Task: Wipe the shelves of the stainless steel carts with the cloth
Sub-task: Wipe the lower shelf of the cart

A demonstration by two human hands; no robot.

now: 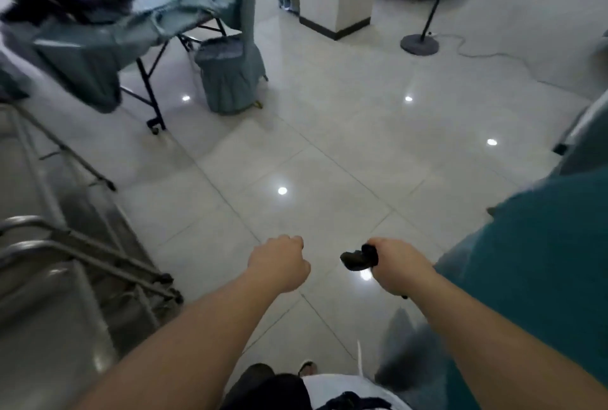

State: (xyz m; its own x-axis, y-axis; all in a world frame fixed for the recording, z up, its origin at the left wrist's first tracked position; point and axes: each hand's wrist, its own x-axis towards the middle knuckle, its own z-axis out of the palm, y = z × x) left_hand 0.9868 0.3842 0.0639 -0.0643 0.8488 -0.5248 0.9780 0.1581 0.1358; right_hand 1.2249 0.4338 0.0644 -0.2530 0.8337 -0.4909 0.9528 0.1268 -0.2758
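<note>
- Both forearms are reaching out low over the tiled floor point(329, 146), nearest the lens; nothing is being wiped at this moment.
- Right hand point(396, 261) is gripping a dark cloth point(358, 258), bunched up, with a wad sticking out toward the left hand.
- Left hand point(279, 261) is curling into a loose fist, seen from the back; it appears to be holding nothing, though the palm side is hidden.
- Stainless steel carts point(65, 261) are standing at the left edge of the view, blurred, with rails and a shelf showing; both hands are hanging well apart from them, over bare floor.
- Step in hand, by my reading: moving between surfaces, cloth carried and ready, not a wiping stroke.
- Next move is likely calling for a turn left toward the carts, the cloth opened flatter against a shelf, the free hand steadying a rail.
- Desk point(98, 14) draped in teal fabric is sitting far left beyond, a covered chair point(230, 77) just beside it.
</note>
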